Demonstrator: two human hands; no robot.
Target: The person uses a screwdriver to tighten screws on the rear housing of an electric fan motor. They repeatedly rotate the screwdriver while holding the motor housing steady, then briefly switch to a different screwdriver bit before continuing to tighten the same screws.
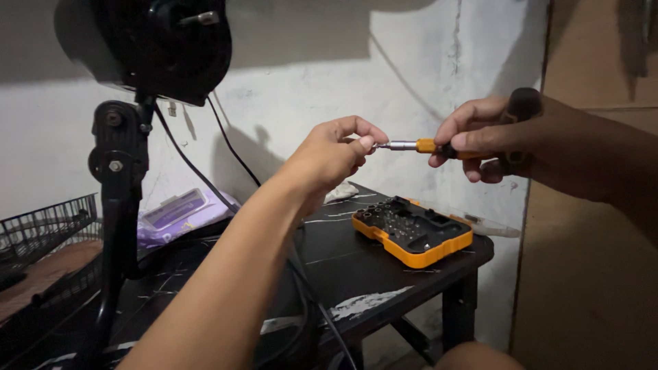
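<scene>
A screwdriver point(439, 146) with an orange collar is held in the air above the black table point(356, 274), its handle wrapped in the right hand point(490, 137). The left hand point(336, 152) pinches the metal tip; the bit itself is hidden. Below lies an open orange bit case point(413, 231). Far left, a flat purple packet point(179, 212) rests by the wall, its label too blurred to read.

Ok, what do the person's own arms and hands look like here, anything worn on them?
Both are bare. The left hand and its forearm show no sleeve, glove, watch or ring. The right hand is also ungloved, with no sleeve or jewellery visible, though its forearm lies in shadow at the frame edge, so detail there is hard to tell.
</scene>
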